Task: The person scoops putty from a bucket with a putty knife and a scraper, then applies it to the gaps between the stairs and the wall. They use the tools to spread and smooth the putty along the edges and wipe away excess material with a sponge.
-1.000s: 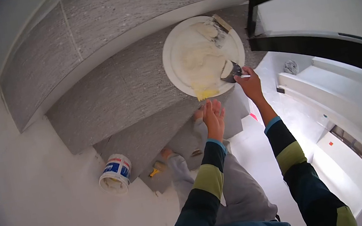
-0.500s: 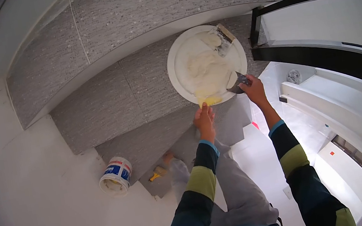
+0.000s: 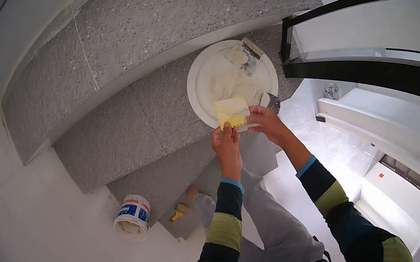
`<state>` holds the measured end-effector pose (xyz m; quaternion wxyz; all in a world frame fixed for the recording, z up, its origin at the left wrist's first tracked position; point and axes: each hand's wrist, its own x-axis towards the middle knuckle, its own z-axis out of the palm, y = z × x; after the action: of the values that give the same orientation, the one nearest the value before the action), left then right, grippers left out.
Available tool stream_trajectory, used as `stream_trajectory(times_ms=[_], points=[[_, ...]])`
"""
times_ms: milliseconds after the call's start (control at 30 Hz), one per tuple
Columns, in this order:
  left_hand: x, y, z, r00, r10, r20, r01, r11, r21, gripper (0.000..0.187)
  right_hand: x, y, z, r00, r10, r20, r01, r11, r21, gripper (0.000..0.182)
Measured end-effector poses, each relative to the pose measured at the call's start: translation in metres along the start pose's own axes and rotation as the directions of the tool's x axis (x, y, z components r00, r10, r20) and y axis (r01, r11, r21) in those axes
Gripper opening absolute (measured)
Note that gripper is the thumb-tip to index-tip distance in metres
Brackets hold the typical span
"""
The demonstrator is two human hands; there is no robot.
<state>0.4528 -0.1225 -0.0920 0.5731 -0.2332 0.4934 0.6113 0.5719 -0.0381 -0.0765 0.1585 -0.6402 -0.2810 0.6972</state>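
Note:
My left hand (image 3: 228, 146) pinches a yellow notched scraper (image 3: 233, 111) by its near edge and holds it up in front of a round white lid (image 3: 194, 95). White paste coats part of the scraper. My right hand (image 3: 269, 124) has its fingers closed at the scraper's right edge. A dark scraper (image 3: 273, 102) sits at the lid's right rim, just beyond my right hand and partly hidden by it. Pale paste (image 3: 230, 85) is spread over the lid. A broad putty knife (image 3: 248, 57), also smeared, rests at the lid's far right.
The lid lies on a grey speckled stair tread (image 3: 109, 132). Black railing (image 3: 367, 67) runs along the right. Down at the left stands a white bucket (image 3: 132, 219) with a blue label. A yellow-handled brush (image 3: 180, 211) lies near my foot.
The yellow scraper has been raised off the lid's near edge by my left hand. My right hand has let go of the dark scraper and moved left to the yellow one.

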Motion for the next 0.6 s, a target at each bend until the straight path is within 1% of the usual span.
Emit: stream_trajectory(times_ms=[33, 67, 100, 133, 167, 200, 233, 267, 300, 333, 367, 400, 467, 500, 533, 567, 600], points=[[0.002, 0.000, 0.003, 0.999, 0.031, -0.042, -0.025, 0.990, 0.138, 0.022, 0.005, 0.008, -0.002, 0.992, -0.045, -0.118, 0.043, 0.999, -0.020, 0.034], [0.003, -0.001, 0.005, 0.994, 0.070, -0.081, -0.045, 0.961, 0.274, 0.020, 0.033, 0.022, -0.019, 0.880, -0.438, -0.186, 0.295, 0.809, -0.509, 0.032], [0.004, -0.001, 0.004, 0.994, 0.071, -0.079, -0.046, 0.961, 0.273, 0.020, 0.038, 0.003, -0.020, 0.817, -0.533, -0.223, 0.309, 0.729, -0.610, 0.034], [0.007, -0.002, -0.002, 0.995, 0.075, -0.069, -0.043, 0.923, 0.382, 0.023, 0.044, -0.017, -0.019, 0.741, -0.625, -0.247, 0.308, 0.642, -0.702, 0.036], [0.010, -0.003, -0.008, 0.995, 0.078, -0.058, -0.040, 0.873, 0.486, 0.026, 0.068, -0.022, -0.028, 0.608, -0.776, -0.170, 0.357, 0.459, -0.814, 0.039], [0.018, -0.009, -0.022, 0.995, 0.079, -0.054, -0.042, 0.871, 0.490, 0.026, 0.094, -0.026, -0.038, 0.459, -0.886, -0.067, 0.363, 0.256, -0.896, 0.041], [0.029, -0.019, -0.041, 0.978, 0.206, 0.001, -0.158, 0.745, 0.648, 0.031, 0.111, -0.037, -0.039, 0.446, -0.892, -0.075, 0.284, 0.220, -0.933, 0.044], [0.034, -0.025, -0.053, 0.945, 0.317, 0.078, -0.258, 0.579, 0.773, 0.036, 0.123, -0.047, -0.039, 0.435, -0.897, -0.079, 0.201, 0.182, -0.962, 0.047], [0.031, -0.026, -0.055, 0.947, 0.312, 0.075, -0.251, 0.577, 0.777, 0.036, 0.128, -0.055, -0.041, 0.441, -0.894, -0.083, 0.197, 0.187, -0.962, 0.047], [0.027, -0.025, -0.054, 0.868, 0.475, 0.143, -0.340, 0.359, 0.869, 0.039, 0.130, -0.065, -0.042, 0.588, -0.808, -0.046, 0.172, 0.180, -0.969, 0.044], [0.024, -0.023, -0.053, 0.759, 0.603, 0.245, -0.383, 0.110, 0.917, 0.042, 0.129, -0.073, -0.042, 0.716, -0.697, -0.012, 0.150, 0.171, -0.974, 0.041], [0.021, -0.016, -0.051, 0.757, 0.604, 0.249, -0.384, 0.103, 0.917, 0.042, 0.123, -0.084, -0.040, 0.716, -0.698, -0.015, 0.152, 0.177, -0.972, 0.041], [0.015, 0.005, -0.049, 0.589, 0.678, 0.440, -0.431, -0.197, 0.881, 0.042, 0.113, -0.100, -0.036, 0.780, -0.625, 0.003, 0.088, 0.104, -0.991, 0.033], [0.011, 0.018, -0.044, 0.588, 0.676, 0.445, -0.431, -0.203, 0.879, 0.042, 0.113, -0.101, -0.039, 0.780, -0.626, 0.000, 0.089, 0.111, -0.990, 0.033], [0.009, 0.034, -0.033, 0.611, 0.644, 0.460, -0.516, -0.116, 0.849, 0.040, 0.115, -0.103, -0.045, 0.741, -0.671, 0.031, 0.251, 0.234, -0.939, 0.029], [0.007, 0.051, -0.018, 0.630, 0.614, 0.476, -0.589, -0.022, 0.808, 0.038, 0.117, -0.105, -0.046, 0.694, -0.718, 0.052, 0.411, 0.336, -0.848, 0.025], [0.000, 0.071, 0.002, 0.637, 0.581, 0.506, -0.638, 0.030, 0.769, 0.037, 0.110, -0.107, -0.040, 0.693, -0.718, 0.056, 0.418, 0.338, -0.843, 0.025]])
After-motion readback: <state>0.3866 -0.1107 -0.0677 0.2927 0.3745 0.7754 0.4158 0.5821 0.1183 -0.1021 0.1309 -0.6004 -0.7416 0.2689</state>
